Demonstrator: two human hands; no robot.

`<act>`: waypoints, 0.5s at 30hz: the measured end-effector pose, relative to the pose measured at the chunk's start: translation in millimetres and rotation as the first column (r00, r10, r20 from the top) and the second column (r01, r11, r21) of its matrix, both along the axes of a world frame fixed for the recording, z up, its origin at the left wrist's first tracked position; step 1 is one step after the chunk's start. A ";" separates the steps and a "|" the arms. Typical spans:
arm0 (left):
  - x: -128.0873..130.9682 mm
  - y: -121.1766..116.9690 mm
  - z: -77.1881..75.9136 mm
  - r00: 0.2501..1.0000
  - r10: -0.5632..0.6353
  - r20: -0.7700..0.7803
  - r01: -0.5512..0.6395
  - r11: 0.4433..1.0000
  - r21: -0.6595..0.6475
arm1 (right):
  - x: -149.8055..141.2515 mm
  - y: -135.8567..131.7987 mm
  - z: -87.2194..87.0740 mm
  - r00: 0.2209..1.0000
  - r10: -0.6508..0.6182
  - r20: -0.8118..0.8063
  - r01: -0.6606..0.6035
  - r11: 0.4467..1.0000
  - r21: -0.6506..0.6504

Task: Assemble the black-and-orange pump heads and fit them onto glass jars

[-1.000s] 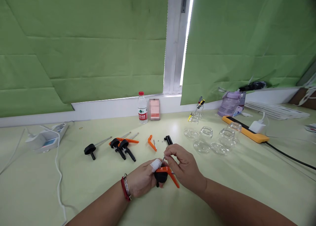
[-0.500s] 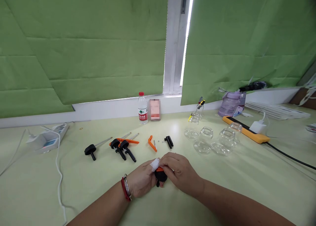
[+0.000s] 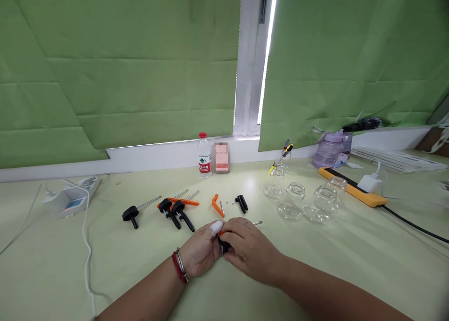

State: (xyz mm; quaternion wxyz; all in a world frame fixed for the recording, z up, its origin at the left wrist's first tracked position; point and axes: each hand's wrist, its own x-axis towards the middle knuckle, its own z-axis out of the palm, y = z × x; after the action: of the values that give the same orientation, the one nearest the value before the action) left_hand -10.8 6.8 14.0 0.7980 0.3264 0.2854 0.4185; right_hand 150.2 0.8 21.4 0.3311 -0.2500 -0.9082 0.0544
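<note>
My left hand [image 3: 201,251], a white wrap on its thumb, is closed around a black cap assembly [image 3: 223,241] with an orange piece. My right hand [image 3: 252,253] grips the same assembly from the right, its fingers covering most of it. A metal rod tip [image 3: 258,223] shows beyond the right knuckles. Just past the hands lie an orange lever [image 3: 216,206], a thin metal pin [image 3: 221,207], tiny bits and black tubular parts [image 3: 242,203]. Farther left are similar black cap assemblies with rods [image 3: 177,210], orange levers among them, and a separate one [image 3: 131,213].
Several clear glass jars [image 3: 290,204] stand on the right, near an orange power strip [image 3: 372,198]. A water bottle [image 3: 205,158] and a pink box [image 3: 221,158] are at the back. A white cable [image 3: 86,237] runs down the left side.
My right fingers have shifted down around the assembly, which has turned in my hands. Its rod tip now shows past the right hand. The view has moved slightly.
</note>
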 end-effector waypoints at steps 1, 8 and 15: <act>-0.2 0.1 -0.6 1.000 -0.005 0.002 0.005 1.000 0.007 | -0.5 0.7 0.3 1.000 -0.007 0.010 0.007 1.000 -0.004; -3.9 0.6 -0.2 0.994 -0.092 -0.059 0.101 0.979 0.175 | 0.1 4.5 4.4 0.996 0.056 0.073 -0.058 0.998 0.020; -11.9 4.1 3.1 0.954 -0.130 -0.271 0.219 0.919 0.327 | 1.8 5.4 3.8 0.985 0.153 0.077 -0.153 0.988 -0.010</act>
State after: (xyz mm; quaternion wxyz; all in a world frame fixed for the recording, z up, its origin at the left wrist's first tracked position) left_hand -22.8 10.9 17.1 0.7193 0.5377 0.2712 0.3463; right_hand 152.0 6.2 25.3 0.2903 -0.1822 -0.9367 0.0716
